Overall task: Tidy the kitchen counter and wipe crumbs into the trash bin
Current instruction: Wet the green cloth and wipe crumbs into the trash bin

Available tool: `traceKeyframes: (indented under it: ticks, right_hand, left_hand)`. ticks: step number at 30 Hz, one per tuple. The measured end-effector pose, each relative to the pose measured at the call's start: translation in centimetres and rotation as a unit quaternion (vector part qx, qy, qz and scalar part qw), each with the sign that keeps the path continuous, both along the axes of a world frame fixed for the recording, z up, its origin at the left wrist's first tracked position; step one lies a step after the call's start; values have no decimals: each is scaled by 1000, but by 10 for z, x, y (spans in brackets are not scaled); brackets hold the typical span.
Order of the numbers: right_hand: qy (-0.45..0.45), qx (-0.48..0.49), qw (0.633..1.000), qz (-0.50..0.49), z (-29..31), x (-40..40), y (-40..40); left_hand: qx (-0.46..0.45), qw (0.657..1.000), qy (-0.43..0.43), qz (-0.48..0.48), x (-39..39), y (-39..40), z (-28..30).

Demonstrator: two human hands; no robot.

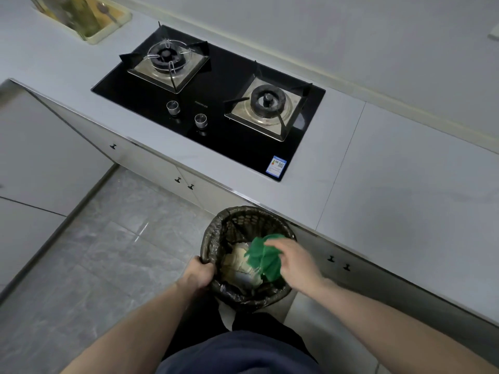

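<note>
A round black mesh trash bin (237,220) lined with a dark bag stands on the floor against the counter front. Crumpled pale paper waste (237,263) lies inside it. My left hand (201,273) grips the bin's near left rim. My right hand (294,261) holds a crumpled green cloth (263,256) over the bin's opening, the cloth hanging down inside the rim. The grey counter (391,184) runs diagonally above the bin.
A black glass two-burner gas hob (216,85) with two knobs is set into the counter. A pale yellow tray (89,20) holding utensils sits at the far left. Cabinet doors with small black handles (339,261) lie below the counter. Grey tiled floor (108,252) spreads to the left.
</note>
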State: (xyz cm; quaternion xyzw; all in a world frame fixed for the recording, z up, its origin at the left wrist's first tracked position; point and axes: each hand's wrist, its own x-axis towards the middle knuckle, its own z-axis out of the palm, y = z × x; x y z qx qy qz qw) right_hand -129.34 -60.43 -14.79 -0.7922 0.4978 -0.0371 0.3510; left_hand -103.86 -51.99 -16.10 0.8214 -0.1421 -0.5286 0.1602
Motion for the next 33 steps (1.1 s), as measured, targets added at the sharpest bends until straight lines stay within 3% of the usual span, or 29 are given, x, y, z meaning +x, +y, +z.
traceKeyframes:
  ticks: [5,10,13,16,25,29,33]
  right_hand:
    - [-83,-41,981,-170,40,-26,-67]
    - [-91,-76,945,-305,42,-47,-111]
    - [3,-19,966,-258,24,-49,-100]
    - [66,-37,977,-199,10,-33,-68]
    - [17,27,999,-24,16,28,4]
    - [-29,-14,992,-123,32,7,-21]
    - [-65,-62,958,-273,49,-43,-69]
  left_hand:
    - [12,1000,-4,-6,-3,1,0]
    - [12,1000,0,-8,-5,2,6]
    - [12,1000,0,-10,-7,1,9]
    - [17,1000,-2,-9,-10,2,13]
    - [20,1000,9,4,-10,4,12]
    - [12,1000,7,4,-8,3,13]
    - [14,1000,13,3,-11,3,16]
